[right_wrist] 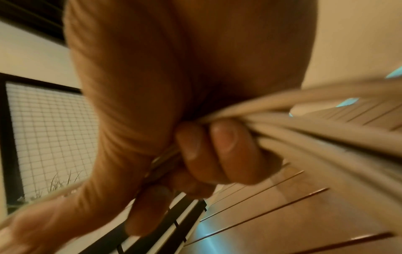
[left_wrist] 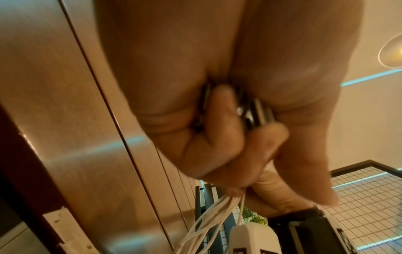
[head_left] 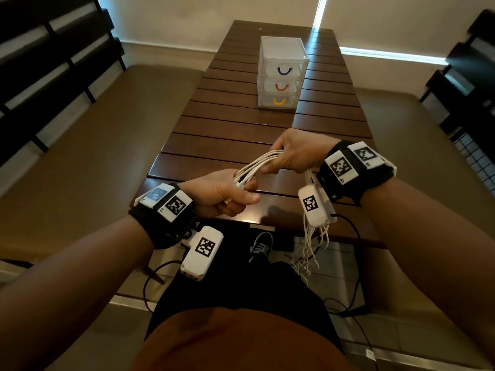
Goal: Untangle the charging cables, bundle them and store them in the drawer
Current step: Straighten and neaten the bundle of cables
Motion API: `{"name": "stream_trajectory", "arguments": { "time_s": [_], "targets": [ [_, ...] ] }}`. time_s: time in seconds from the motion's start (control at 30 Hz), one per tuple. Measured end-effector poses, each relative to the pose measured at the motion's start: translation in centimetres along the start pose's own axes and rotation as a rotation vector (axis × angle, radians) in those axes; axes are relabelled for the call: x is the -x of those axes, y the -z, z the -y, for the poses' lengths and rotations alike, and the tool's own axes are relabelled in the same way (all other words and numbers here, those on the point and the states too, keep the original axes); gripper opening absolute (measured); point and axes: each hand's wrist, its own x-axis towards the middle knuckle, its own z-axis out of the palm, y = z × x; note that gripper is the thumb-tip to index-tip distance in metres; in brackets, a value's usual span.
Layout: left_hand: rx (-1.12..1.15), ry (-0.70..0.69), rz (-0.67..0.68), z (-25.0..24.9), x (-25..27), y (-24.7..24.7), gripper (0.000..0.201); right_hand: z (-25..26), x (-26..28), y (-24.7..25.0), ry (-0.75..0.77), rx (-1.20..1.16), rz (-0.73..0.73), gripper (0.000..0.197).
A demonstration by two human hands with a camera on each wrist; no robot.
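Several white charging cables point(head_left: 257, 164) run as one bunch between my two hands above the near end of the table. My left hand point(head_left: 227, 192) grips the end with the metal plugs point(left_wrist: 256, 110) in its curled fingers. My right hand point(head_left: 292, 156) is closed round the bunch point(right_wrist: 315, 130) farther along. From it the loose cable ends point(head_left: 310, 247) hang down past the table edge toward the floor. A clear three-drawer box point(head_left: 281, 73) with blue, red and yellow handles stands farther back on the table, all drawers closed.
The dark slatted wooden table point(head_left: 227, 124) stretches away from me. Benches point(head_left: 93, 145) run along both sides. Black wires point(head_left: 356, 266) from the wrist cameras trail over my lap. A wire-mesh panel point(head_left: 479, 156) stands at the right.
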Motion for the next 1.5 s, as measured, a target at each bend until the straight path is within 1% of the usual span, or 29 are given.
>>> {"name": "stream_trajectory", "arguments": {
  "time_s": [0.07,0.13,0.17,0.27,0.37,0.4,0.47,0.5,0.53,0.57,0.6,0.67,0.73,0.83,0.9,0.93,0.97,1.03,1.07,1.1,1.13,1.2,1.23,1.3,1.37,1.43,1.5],
  "targets": [
    [-0.014,-0.002,-0.035,0.0,-0.1,0.0,0.043,-0.4,0.5,0.2,0.025,-0.079,0.047,0.033],
    [0.004,-0.015,-0.068,-0.1,-0.1,0.1,0.041,-0.8,1.1,0.2,0.093,-0.191,0.060,0.028],
    [0.009,-0.024,-0.079,-0.1,-0.2,0.2,0.042,-0.9,1.5,-0.1,0.138,-0.232,0.032,0.026],
    [-0.058,-0.061,-0.123,-0.5,-0.6,-0.2,0.045,-0.9,1.9,-1.0,0.240,-0.391,-0.129,0.025],
    [-0.220,-0.082,-0.202,-1.4,-1.2,-0.9,0.033,-0.3,2.0,-1.7,0.291,-0.641,-0.196,0.023],
    [-0.266,-0.078,-0.221,-1.8,-1.4,-1.1,0.034,0.1,2.1,-1.8,0.293,-0.711,-0.220,0.021],
    [-0.339,-0.062,-0.231,-2.6,-1.6,-1.3,0.054,0.9,2.3,-2.0,0.273,-0.860,-0.264,0.016],
    [-0.377,-0.049,-0.227,-2.9,-1.7,-1.4,0.061,1.2,2.3,-2.0,0.267,-0.939,-0.275,0.022],
    [-0.413,-0.036,-0.219,-3.3,-1.8,-1.5,0.063,1.4,2.2,-2.1,0.267,-1.002,-0.278,0.028],
    [-0.438,-0.025,-0.205,-3.5,-1.9,-1.7,0.059,1.5,2.1,-2.2,0.264,-1.040,-0.279,0.031],
    [-0.444,-0.016,-0.189,-3.6,-2.2,-1.8,0.049,1.7,1.9,-2.3,0.257,-1.057,-0.279,0.031],
    [-0.416,-0.005,-0.173,-3.6,-2.5,-2.3,0.025,1.8,1.6,-2.6,0.229,-1.109,-0.279,0.019],
    [-0.386,0.011,-0.179,-3.4,-2.9,-2.5,0.013,1.9,1.5,-2.8,0.219,-1.172,-0.286,0.012],
    [-0.426,0.059,-0.186,-3.4,-3.2,-2.5,0.011,1.9,1.6,-2.9,0.186,-1.180,-0.308,0.013],
    [-0.451,0.077,-0.173,-3.5,-3.3,-2.7,0.011,2.0,1.7,-2.6,0.130,-1.138,-0.314,0.009],
    [-0.445,0.078,-0.158,-3.4,-3.4,-2.8,0.008,2.1,1.7,-2.4,0.097,-1.094,-0.319,0.007],
    [-0.433,0.078,-0.136,-3.4,-3.4,-3.0,0.003,2.2,1.8,-2.3,0.069,-1.052,-0.327,0.009],
    [-0.428,0.083,-0.120,-3.2,-3.6,-3.1,0.011,2.3,1.7,-2.3,0.043,-1.041,-0.360,0.023],
    [-0.440,0.089,-0.142,-3.2,-3.7,-3.1,0.016,2.3,1.6,-2.3,0.038,-1.060,-0.385,0.029],
    [-0.455,0.091,-0.178,-3.1,-3.9,-3.3,0.016,2.4,1.5,-2.4,0.032,-1.074,-0.405,0.032],
    [-0.467,0.089,-0.223,-3.0,-4.0,-3.3,0.013,2.5,1.3,-2.5,0.022,-1.078,-0.423,0.030],
    [-0.491,0.081,-0.316,-2.9,-4.2,-3.5,0.025,2.5,1.2,-2.5,0.010,-1.087,-0.432,0.027],
    [-0.488,0.077,-0.338,-2.9,-4.2,-3.6,0.028,2.5,1.3,-2.5,0.011,-1.080,-0.421,0.025],
    [-0.465,0.090,-0.338,-3.0,-4.2,-3.7,0.022,2.4,1.4,-2.4,0.034,-0.992,-0.408,0.018],
    [-0.433,0.118,-0.313,-3.1,-4.1,-3.8,0.018,2.2,1.6,-2.5,0.077,-0.917,-0.428,0.019],
    [-0.418,0.135,-0.255,-3.0,-4.1,-3.9,0.021,1.9,1.8,-2.4,0.144,-0.978,-0.416,0.018],
    [-0.419,0.146,-0.195,-2.9,-4.3,-4.2,0.028,1.8,2.0,-2.4,0.217,-1.043,-0.363,0.012]
  ]
}}
